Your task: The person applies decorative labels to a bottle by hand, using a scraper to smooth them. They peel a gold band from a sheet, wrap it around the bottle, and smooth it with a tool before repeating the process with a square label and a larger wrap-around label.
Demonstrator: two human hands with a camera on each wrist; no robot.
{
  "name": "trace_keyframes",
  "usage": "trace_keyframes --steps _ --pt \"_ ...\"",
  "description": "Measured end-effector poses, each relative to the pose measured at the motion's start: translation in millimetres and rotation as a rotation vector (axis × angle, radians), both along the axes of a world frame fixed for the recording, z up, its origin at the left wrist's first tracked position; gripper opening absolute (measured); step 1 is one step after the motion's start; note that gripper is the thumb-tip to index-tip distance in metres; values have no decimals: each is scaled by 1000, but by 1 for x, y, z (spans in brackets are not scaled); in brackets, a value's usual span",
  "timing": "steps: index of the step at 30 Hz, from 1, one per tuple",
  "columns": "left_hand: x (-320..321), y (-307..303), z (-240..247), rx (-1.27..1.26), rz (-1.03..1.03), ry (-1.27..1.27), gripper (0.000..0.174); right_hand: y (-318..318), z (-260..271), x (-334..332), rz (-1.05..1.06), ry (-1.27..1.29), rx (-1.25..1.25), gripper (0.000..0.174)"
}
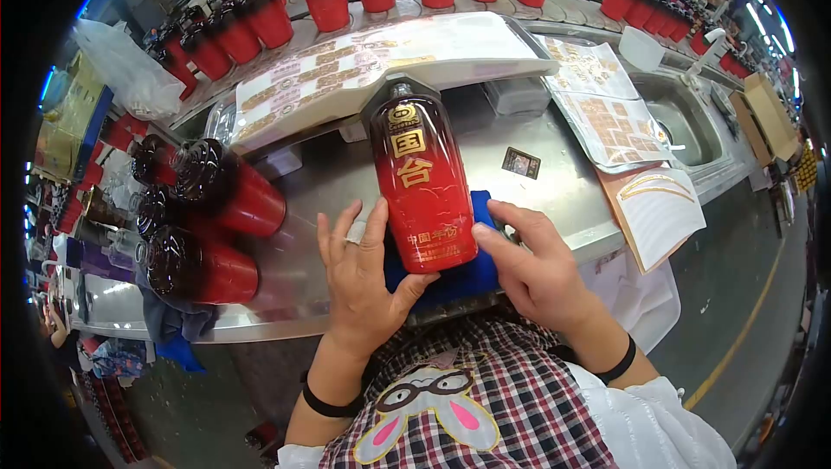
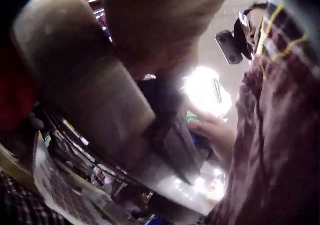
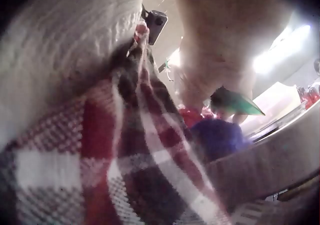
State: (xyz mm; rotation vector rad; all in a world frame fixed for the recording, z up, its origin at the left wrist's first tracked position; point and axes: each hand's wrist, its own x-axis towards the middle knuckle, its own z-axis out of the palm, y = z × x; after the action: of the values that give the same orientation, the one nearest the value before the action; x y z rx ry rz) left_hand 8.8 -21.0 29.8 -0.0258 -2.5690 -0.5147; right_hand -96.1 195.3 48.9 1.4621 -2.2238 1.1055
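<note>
A bottle, black at the neck and fading to red with gold characters, lies with its neck pointing away from me, its base over a blue cloth. My left hand rests along its left side, thumb at the base corner and fingers spread fairly straight; one finger wears a pale cover. At the lower right side, my right index fingertip touches the bottle. The right hand grips a small green pointed piece, mostly hidden in the head view. The left wrist view is largely blocked by the wrist and a metal edge.
More red-black bottles stand close on the left, and others line the conveyor behind. A white tray with gold label sheets sits beyond the bottle. Further label sheets lie right, near a sink. A small dark card is on the metal table.
</note>
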Motion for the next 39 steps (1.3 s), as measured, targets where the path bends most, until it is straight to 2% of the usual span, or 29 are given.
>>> trace_keyframes --steps 1,4,5,8,9,11,12,15,16,19,24,27,31,33,35,37,39 --pt "-1 1 1 7 5 14 85 0 4 2 -16 -32 -30 53" --pt "-1 8 -1 102 41 93 78 -6 26 16 -52 -593 -253 36" --pt "-1 11 -1 146 54 127 75 -11 27 13 -23 -610 -211 32" --pt "11 15 0 -1 -30 159 65 -23 18 -7 20 -640 -118 27" --pt "13 19 -1 -57 -87 203 57 -21 5 -12 -62 -668 -146 26" --pt "15 22 -6 -99 -105 176 56 -14 -14 -20 -217 -719 -197 25" --pt "14 22 -9 -90 -97 184 55 -13 -7 -16 -249 -795 -234 24" --pt "18 22 -16 -68 -88 173 53 -18 7 -6 -36 -1001 -292 24" --pt "18 21 -16 -65 -88 169 52 -19 3 -9 -53 -863 -219 24" --pt "18 14 -13 -75 -89 155 48 -12 -14 -15 -154 -959 -236 24" --pt "4 16 20 -255 -181 95 42 -12 -20 -16 -111 -1009 -305 24" --pt "-3 14 19 -231 -202 130 42 -12 -18 -15 -103 -1006 -310 23" --pt "12 8 -7 -48 -55 128 51 -6 -20 -20 -85 -943 -285 23" --pt "19 2 -12 -16 -21 88 61 -1 -17 -22 -84 -948 -290 24" --pt "19 2 -12 56 6 75 66 4 -5 -29 -102 -878 -280 24" --pt "11 6 -12 12 44 48 83 10 7 -34 -132 -750 -303 24" --pt "2 8 -7 41 39 -28 86 23 30 -42 -171 -596 -170 23"
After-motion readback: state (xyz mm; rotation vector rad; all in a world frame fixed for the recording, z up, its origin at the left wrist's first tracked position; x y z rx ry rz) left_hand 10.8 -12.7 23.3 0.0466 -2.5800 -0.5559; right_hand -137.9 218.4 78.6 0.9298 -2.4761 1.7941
